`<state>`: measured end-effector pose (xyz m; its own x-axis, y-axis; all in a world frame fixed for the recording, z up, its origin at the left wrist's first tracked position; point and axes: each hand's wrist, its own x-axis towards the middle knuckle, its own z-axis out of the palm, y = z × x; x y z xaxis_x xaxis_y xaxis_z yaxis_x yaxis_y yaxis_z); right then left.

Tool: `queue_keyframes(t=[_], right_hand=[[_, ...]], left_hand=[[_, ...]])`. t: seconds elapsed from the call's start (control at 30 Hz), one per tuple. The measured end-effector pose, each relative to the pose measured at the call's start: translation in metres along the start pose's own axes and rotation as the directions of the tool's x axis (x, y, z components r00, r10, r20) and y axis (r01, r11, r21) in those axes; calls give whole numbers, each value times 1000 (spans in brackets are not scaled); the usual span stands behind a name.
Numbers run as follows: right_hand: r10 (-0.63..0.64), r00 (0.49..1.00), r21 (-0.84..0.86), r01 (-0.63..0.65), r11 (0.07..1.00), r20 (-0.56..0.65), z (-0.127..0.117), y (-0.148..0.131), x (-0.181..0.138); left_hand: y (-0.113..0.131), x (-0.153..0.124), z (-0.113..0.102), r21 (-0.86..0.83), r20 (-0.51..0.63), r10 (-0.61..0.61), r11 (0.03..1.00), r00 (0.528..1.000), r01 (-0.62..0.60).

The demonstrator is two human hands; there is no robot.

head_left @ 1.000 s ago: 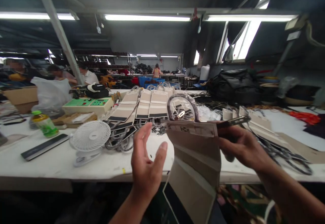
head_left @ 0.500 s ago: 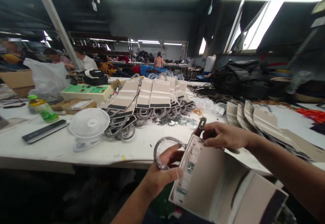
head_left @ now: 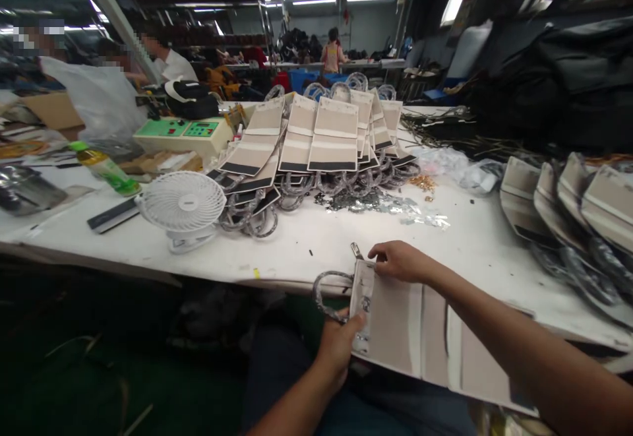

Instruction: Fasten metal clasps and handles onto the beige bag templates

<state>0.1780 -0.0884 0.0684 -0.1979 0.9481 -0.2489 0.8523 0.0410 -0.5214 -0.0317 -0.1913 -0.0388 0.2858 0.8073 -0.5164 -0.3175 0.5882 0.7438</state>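
1. Setting: workshop; a person [head_left: 333, 53] stands at upper centre. White table [head_left: 277, 254] spans mid-frame.
2. Specimen: beige panel [head_left: 390, 324], lower centre to lower right, partly over the lap. Handle loop [head_left: 315, 291] extends from its left end, pointing away from the palms, presumably so that end lies flat and accessible.
3. Left hand [head_left: 336, 350]: thumb pressed on the panel's left end, beside a small metal fitting [head_left: 366, 304]; the other fingers pass underneath, hidden. Reads as a steadying clamp.
4. Right hand [head_left: 395, 261]: fingers bent together at the panel's upper left corner; cannot tell whether they pinch the edge. Forearm crosses above the panel. Metal piece [head_left: 355, 249] projects just beside that corner; attachment not resolvable.
5. Centre: stacked panels [head_left: 333, 139], overlapped like shingles, loops protruding, probably to save space. Loose silvery pieces [head_left: 356, 202] lie in front, within apparent reach.
6. Right edge: further panels [head_left: 568, 212], leaning in a row, seemingly a separate batch.
7. Left of centre: white fan [head_left: 182, 202], perhaps placed for cooling.
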Motion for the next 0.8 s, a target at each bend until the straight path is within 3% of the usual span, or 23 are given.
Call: queue_keyframes(t=[0.07, 0.17, 0.23, 0.3, 0.37, 0.43, 0.63, 0.8], right_hand=[[14, 985, 80, 0, 997, -173, 4, -3, -9], [112, 899, 376, 62, 924, -424, 7, -13, -36], [205, 838, 603, 174, 779, -507, 12, -21, -52], [255, 788, 755, 360, 547, -561, 22, -27, -60], [271, 737, 779, 535, 327, -619, 37, -31, -58], [293, 692, 751, 620, 226, -660, 53, -32, -51], [417, 589, 703, 681, 205, -692, 68, -29, -35], [462, 594, 730, 654, 198, -658, 68, -26, -36]], left_hand=[[-2, 2, 2, -49, -17, -23, 999, 1000, 22], [-1, 6, 6, -97, -36, -49, 994, 998, 45], [2, 10, 10, -119, -53, -62, 991, 997, 56], [5, 11, 14, -132, -75, -71, 989, 995, 61], [8, 12, 17, -137, -91, -71, 989, 993, 58], [9, 11, 19, -138, -99, -76, 988, 992, 62], [11, 9, 21, -137, -121, -88, 988, 989, 71], [13, 10, 22, -144, -112, -116, 985, 987, 99]])
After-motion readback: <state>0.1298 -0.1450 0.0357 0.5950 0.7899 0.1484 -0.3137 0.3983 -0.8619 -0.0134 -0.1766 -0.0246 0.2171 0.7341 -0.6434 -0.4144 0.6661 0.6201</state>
